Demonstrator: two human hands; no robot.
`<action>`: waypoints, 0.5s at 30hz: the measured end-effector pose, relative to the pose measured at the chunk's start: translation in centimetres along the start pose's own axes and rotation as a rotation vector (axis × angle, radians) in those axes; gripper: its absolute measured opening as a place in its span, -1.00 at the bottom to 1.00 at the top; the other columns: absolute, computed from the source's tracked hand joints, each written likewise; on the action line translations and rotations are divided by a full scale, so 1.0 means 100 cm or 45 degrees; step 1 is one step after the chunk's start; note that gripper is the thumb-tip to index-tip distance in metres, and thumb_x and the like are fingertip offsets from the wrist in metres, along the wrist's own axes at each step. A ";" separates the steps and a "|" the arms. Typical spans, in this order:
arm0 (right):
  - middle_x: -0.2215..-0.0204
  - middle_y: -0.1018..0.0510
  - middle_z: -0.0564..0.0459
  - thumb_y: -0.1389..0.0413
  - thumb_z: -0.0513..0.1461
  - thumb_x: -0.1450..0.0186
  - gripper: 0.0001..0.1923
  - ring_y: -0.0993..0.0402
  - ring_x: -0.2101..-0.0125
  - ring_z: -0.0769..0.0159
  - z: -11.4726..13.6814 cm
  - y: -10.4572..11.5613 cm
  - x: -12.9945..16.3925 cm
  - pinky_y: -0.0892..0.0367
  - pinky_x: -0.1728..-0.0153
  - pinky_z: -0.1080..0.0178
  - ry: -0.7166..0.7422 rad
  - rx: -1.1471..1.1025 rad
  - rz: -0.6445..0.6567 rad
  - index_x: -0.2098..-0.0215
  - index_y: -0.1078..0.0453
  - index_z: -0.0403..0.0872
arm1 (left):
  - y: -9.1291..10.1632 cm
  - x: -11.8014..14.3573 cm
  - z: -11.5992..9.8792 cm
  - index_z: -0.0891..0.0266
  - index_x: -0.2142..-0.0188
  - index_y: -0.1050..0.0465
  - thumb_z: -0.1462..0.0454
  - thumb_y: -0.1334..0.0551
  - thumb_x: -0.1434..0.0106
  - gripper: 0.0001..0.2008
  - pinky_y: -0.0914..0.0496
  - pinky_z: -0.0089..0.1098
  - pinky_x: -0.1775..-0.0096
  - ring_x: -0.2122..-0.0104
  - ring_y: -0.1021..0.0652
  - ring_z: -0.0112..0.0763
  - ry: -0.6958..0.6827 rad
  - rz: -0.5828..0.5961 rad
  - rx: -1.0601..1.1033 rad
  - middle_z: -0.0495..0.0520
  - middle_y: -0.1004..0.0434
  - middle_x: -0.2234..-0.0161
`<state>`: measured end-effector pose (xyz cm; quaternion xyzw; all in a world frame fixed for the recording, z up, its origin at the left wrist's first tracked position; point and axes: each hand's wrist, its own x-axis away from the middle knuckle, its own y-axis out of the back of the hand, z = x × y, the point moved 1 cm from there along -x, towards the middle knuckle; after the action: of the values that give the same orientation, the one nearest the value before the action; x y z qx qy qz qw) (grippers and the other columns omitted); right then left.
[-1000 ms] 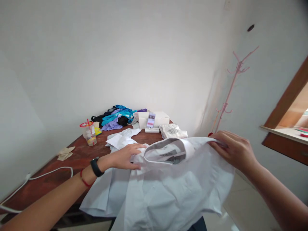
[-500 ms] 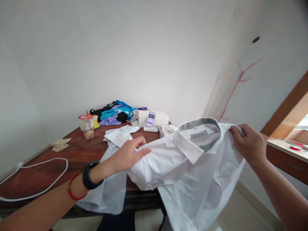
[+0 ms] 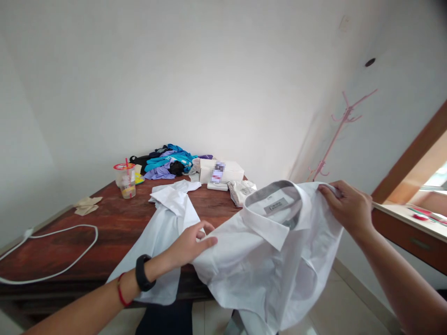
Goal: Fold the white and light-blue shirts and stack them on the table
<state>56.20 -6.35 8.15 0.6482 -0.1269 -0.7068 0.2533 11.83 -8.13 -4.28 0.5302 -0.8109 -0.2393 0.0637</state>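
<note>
Right now I have the white shirt (image 3: 265, 260) spread between my hands, half off the counter's (image 3: 80, 251) near right corner. My left hand (image 3: 188, 242) has its grip clamped on one shoulder, just above the near edge; my right hand (image 3: 349, 207) pinches the other shoulder out past the right edge. I judge this the laying-out step: next the collar (image 3: 275, 209) should go flat onto the wood. A second white shirt (image 3: 167, 223) fills the near middle; bare room lies leftward, toward the white cable (image 3: 63, 267), and the cup (image 3: 126, 180) stands well apart
</note>
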 end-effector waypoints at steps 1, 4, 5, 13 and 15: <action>0.57 -0.48 -0.04 -0.03 0.10 -0.34 -0.62 -0.45 0.48 0.09 -0.001 0.001 -0.001 -0.22 0.37 0.17 -0.003 0.002 0.008 0.40 -0.40 0.03 | -0.002 0.001 0.000 0.22 0.08 -0.45 -0.12 -0.30 -0.25 -0.51 -0.33 -0.40 0.36 0.34 -0.54 -0.27 -0.013 0.105 0.014 0.05 -0.58 0.32; 0.58 -0.49 -0.01 -0.07 0.12 -0.31 -0.60 -0.45 0.49 0.15 -0.008 0.000 -0.001 -0.21 0.38 0.21 -0.009 0.010 -0.052 0.42 -0.42 -0.01 | 0.001 0.005 -0.001 0.26 0.14 -0.55 -0.10 -0.43 -0.10 -0.47 -0.41 -0.38 0.29 0.23 -0.59 -0.16 0.065 0.400 0.089 0.11 -0.64 0.19; 0.58 -0.49 0.00 -0.08 0.12 -0.30 -0.59 -0.45 0.50 0.17 -0.011 0.000 -0.001 -0.20 0.38 0.22 -0.008 0.010 -0.065 0.42 -0.42 -0.02 | 0.003 0.006 -0.001 0.26 0.15 -0.56 -0.10 -0.44 -0.10 -0.48 -0.44 -0.37 0.25 0.19 -0.60 -0.13 0.107 0.456 0.127 0.12 -0.65 0.17; 0.60 -0.45 0.03 -0.10 0.11 -0.29 -0.60 -0.41 0.53 0.20 -0.030 0.007 0.002 -0.21 0.40 0.23 -0.024 0.034 -0.181 0.42 -0.44 -0.03 | 0.035 0.005 -0.034 0.15 0.06 -0.56 -0.04 -0.16 -0.40 -0.61 -0.45 -0.26 0.02 0.08 -0.60 -0.13 -0.138 -0.153 0.034 0.08 -0.65 0.10; 0.61 -0.42 0.03 -0.10 0.10 -0.28 -0.60 -0.37 0.54 0.21 -0.031 0.012 -0.004 -0.20 0.42 0.22 -0.019 0.032 -0.240 0.44 -0.43 -0.03 | 0.052 0.009 -0.065 0.14 0.11 -0.58 0.02 -0.17 -0.41 -0.68 -0.45 -0.29 0.07 0.14 -0.60 -0.16 -0.321 -0.504 -0.238 0.04 -0.66 0.16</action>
<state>59.47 -6.75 8.69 0.6552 -0.0760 -0.7306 0.1764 9.47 -9.33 3.68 0.6366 -0.6671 -0.3851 -0.0373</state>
